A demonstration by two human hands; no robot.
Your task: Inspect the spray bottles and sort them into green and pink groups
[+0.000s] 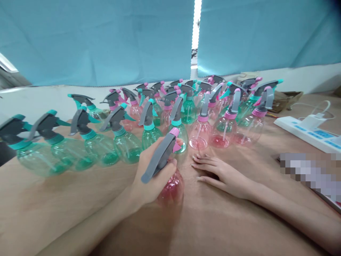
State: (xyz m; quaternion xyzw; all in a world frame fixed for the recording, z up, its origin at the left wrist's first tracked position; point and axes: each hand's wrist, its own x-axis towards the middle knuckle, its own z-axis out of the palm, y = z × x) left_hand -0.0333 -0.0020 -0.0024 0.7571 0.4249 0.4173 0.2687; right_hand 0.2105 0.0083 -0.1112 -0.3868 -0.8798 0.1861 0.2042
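My left hand [149, 174] is wrapped round the neck of a pink spray bottle [173, 188] with a grey head and pink nozzle. Its fingers on the far side are partly hidden. My right hand [221, 174] lies on the brown tabletop [213, 220] with its fingers stretched out, holding nothing. Just beyond its fingertips stands another clear pink spray bottle [198, 137]. Behind my left hand is a row of green spray bottles, the nearest a green spray bottle [150, 137] with a teal collar.
More pink and green spray bottles crowd the back, including a green bottle [188, 111]. At right lie a white power strip [306, 131] with a plugged-in charger [315, 121] and a blurred flat object [314, 177]. A blue curtain [106, 39] hangs behind.
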